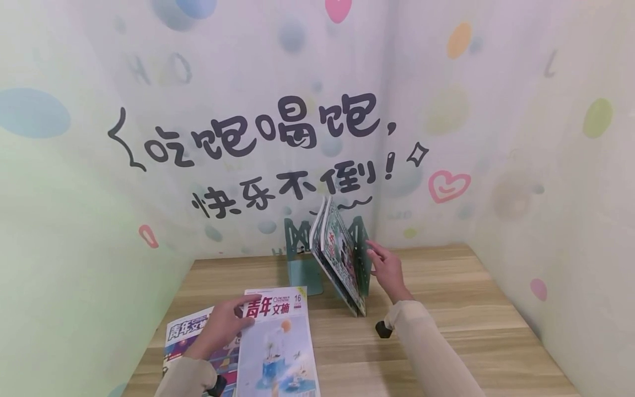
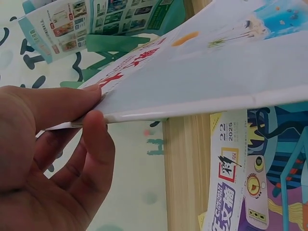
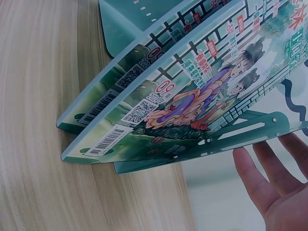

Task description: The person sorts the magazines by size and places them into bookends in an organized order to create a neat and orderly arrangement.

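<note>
Wood-grain table (image 1: 446, 331) beneath magazines (image 1: 181, 335), green bookend (image 1: 305, 277)

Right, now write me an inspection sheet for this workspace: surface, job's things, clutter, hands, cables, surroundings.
Surface: light brown wood-grain tabletop
Job's things: white paper magazine with red title, raised where pinched; purple-titled paper magazine, partly covered by it in the head view; two green illustrated paper magazines, standing near the right-hand panel of a green perforated bookend
Clutter: nothing seen
Left hand: pinches the white magazine near its top-left corner
Right hand: at the outer side of that panel, holding nothing
Cables: nothing seen
Surroundings: pale wall printed with coloured ovals and black Chinese lettering
</note>
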Demonstrator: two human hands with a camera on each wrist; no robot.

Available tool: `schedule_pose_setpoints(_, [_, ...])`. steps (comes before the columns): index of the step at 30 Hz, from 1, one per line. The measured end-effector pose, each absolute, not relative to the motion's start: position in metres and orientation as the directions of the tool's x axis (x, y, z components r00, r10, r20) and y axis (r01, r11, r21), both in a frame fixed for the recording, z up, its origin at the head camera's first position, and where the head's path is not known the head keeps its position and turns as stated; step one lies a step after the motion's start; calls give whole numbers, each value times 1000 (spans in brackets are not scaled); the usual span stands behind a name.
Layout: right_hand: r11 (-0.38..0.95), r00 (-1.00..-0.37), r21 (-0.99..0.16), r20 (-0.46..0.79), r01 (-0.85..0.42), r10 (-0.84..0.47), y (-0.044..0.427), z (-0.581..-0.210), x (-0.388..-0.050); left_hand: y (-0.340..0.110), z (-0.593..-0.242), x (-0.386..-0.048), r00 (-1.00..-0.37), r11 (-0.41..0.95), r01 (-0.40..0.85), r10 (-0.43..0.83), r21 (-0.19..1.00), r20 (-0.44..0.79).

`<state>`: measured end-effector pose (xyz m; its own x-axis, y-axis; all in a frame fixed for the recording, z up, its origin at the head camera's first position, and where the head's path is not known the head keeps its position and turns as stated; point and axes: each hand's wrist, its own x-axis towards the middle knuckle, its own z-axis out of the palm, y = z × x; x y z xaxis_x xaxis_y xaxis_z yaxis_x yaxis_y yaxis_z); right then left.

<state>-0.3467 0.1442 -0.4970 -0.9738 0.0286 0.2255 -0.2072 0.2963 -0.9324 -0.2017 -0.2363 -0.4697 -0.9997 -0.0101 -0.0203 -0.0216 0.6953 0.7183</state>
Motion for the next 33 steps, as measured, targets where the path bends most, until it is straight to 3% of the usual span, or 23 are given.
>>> schedule_pose_setpoints(19, [286,-977,-939,209,-191,33,145,-497,-347,-222,-471,-208,-997,674,-36,-70,738,15])
schedule_pose_setpoints(33, [296,-962,-922,272,-249,39,143,-496,-345,-210,-465,-209,-988,587,-77,-152,806,17])
